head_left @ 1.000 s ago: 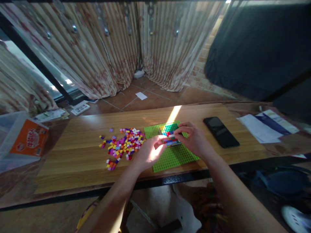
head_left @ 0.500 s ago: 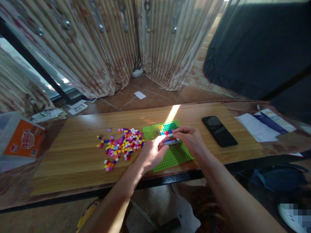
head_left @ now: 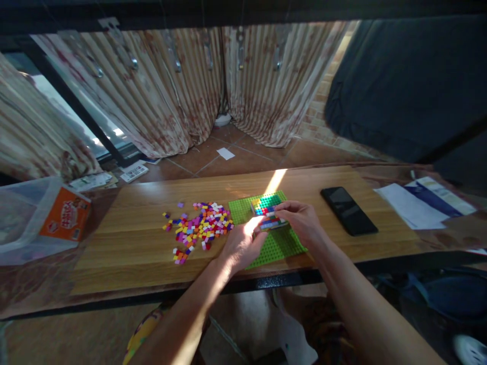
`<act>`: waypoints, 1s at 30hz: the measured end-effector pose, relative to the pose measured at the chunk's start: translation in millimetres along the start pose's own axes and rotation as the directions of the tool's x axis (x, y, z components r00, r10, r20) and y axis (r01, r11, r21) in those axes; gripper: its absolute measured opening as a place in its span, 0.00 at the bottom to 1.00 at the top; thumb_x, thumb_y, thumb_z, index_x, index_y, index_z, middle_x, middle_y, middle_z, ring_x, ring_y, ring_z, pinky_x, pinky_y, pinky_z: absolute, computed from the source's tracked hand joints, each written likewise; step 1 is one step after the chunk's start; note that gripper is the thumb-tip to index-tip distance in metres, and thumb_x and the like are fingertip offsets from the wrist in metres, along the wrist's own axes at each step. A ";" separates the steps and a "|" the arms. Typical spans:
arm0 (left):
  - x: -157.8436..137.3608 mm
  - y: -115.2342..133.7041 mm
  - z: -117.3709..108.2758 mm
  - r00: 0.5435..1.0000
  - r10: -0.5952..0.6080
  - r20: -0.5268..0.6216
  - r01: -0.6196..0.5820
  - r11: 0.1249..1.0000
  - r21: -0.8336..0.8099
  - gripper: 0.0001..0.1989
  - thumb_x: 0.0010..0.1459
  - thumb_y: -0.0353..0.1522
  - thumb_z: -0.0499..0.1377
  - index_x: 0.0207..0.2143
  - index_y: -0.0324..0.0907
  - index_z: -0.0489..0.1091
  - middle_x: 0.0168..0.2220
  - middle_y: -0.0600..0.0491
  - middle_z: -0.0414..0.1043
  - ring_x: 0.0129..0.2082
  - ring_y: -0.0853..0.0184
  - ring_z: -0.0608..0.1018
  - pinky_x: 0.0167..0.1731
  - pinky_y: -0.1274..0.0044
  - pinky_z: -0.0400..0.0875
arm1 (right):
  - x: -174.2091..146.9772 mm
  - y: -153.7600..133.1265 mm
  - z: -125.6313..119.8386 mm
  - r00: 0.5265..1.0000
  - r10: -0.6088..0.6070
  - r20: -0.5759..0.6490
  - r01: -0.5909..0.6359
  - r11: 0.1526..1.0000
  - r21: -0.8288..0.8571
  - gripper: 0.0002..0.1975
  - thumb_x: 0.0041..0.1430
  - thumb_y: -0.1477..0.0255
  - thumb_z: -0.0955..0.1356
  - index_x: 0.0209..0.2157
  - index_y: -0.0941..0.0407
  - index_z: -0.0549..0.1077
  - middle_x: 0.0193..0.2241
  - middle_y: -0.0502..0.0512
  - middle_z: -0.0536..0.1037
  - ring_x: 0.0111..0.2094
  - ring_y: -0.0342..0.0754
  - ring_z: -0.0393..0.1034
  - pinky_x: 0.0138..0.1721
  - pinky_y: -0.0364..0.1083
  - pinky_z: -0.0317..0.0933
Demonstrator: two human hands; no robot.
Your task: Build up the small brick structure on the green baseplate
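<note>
A green studded baseplate (head_left: 279, 247) lies on the wooden table, and on it stands a low block structure (head_left: 271, 221) built of many-coloured toy bricks. My left hand (head_left: 243, 243) rests against the near left side of the structure, fingers curled along it. At its right side, my right hand (head_left: 300, 218) has thumb and forefinger pinched together on the structure's edge; whatever lies between those fingertips is too small to make out. To the left of the baseplate a loose pile of small coloured bricks (head_left: 203, 223) spreads over the table.
A black phone (head_left: 348, 210) lies on the table's right part. Papers (head_left: 413, 203) are beyond the right end. On the left stands a clear plastic box (head_left: 30, 228) with an orange label. Patterned curtains (head_left: 171, 96) hang behind the table.
The whole view has shifted slightly, so things appear lower and further right. Both hands keep nearly the same places at the block structure.
</note>
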State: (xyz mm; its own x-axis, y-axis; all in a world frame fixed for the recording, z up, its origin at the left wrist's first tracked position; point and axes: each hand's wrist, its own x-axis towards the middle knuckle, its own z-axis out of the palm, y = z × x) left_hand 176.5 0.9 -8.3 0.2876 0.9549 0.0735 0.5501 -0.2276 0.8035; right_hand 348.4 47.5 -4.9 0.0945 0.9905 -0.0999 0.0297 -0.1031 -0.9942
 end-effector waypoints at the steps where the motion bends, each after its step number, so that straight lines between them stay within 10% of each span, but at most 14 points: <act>1: -0.4 -1.3 -2.9 1.000 0.010 -0.011 -0.009 1.000 0.011 0.22 0.58 0.35 0.54 0.55 0.42 0.65 0.25 0.55 0.72 0.22 0.72 0.70 0.25 0.80 0.63 | 1.2 -2.7 -2.9 1.000 0.004 -0.008 -0.003 1.000 0.013 0.08 0.37 0.69 0.73 0.22 0.57 0.75 0.21 0.50 0.76 0.23 0.43 0.68 0.26 0.44 0.62; 7: -2.1 -23.0 -37.3 0.982 -0.004 -0.187 0.004 1.000 0.001 0.17 0.58 0.35 0.54 0.49 0.40 0.69 0.28 0.54 0.73 0.25 0.71 0.73 0.28 0.79 0.66 | 11.3 -25.0 -13.2 0.920 -0.152 -0.361 0.169 0.986 0.015 0.07 0.42 0.69 0.72 0.25 0.56 0.75 0.24 0.50 0.76 0.25 0.41 0.68 0.28 0.43 0.61; 11: -8.2 -46.1 -69.6 0.953 -0.058 -0.298 0.069 0.997 0.024 0.16 0.58 0.36 0.53 0.47 0.40 0.70 0.31 0.52 0.76 0.28 0.70 0.74 0.30 0.78 0.67 | 7.2 -26.3 4.3 0.856 -0.350 -0.380 0.329 0.936 -0.122 0.06 0.47 0.69 0.70 0.28 0.57 0.75 0.24 0.50 0.75 0.25 0.42 0.68 0.29 0.45 0.63; 17: -25.0 -74.3 -109.3 0.922 -0.143 -0.360 0.190 0.977 0.097 0.14 0.56 0.34 0.54 0.44 0.40 0.72 0.34 0.51 0.77 0.32 0.68 0.76 0.33 0.78 0.69 | -23.3 -19.7 48.5 0.778 -0.627 0.040 0.586 0.702 -0.405 0.05 0.56 0.68 0.66 0.30 0.53 0.74 0.30 0.52 0.76 0.32 0.46 0.71 0.36 0.47 0.65; 22: -35.7 -84.6 -125.6 0.938 -0.130 -0.322 0.195 0.965 0.178 0.13 0.55 0.32 0.54 0.40 0.39 0.73 0.33 0.51 0.77 0.31 0.68 0.76 0.33 0.78 0.69 | -43.8 -12.6 81.5 0.680 -0.541 0.495 0.731 0.547 -0.407 0.08 0.59 0.72 0.63 0.34 0.53 0.75 0.34 0.54 0.77 0.36 0.47 0.72 0.39 0.47 0.65; 30: -46.2 -90.7 -134.6 0.934 -0.184 -0.307 0.277 0.914 0.297 0.12 0.54 0.28 0.53 0.38 0.40 0.75 0.36 0.49 0.78 0.35 0.65 0.77 0.38 0.76 0.69 | -40.3 11.0 105.1 0.703 -0.424 0.571 0.709 0.480 -0.516 0.09 0.57 0.71 0.65 0.38 0.52 0.76 0.39 0.55 0.76 0.41 0.50 0.71 0.44 0.48 0.65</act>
State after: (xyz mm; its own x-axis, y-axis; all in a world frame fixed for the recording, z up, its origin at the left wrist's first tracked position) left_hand 7.7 3.2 -5.1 -0.0729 0.9921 0.1025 0.8155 0.0001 0.5787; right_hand 240.4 16.0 -16.0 -0.5148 0.7918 0.3286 0.5952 0.6060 -0.5277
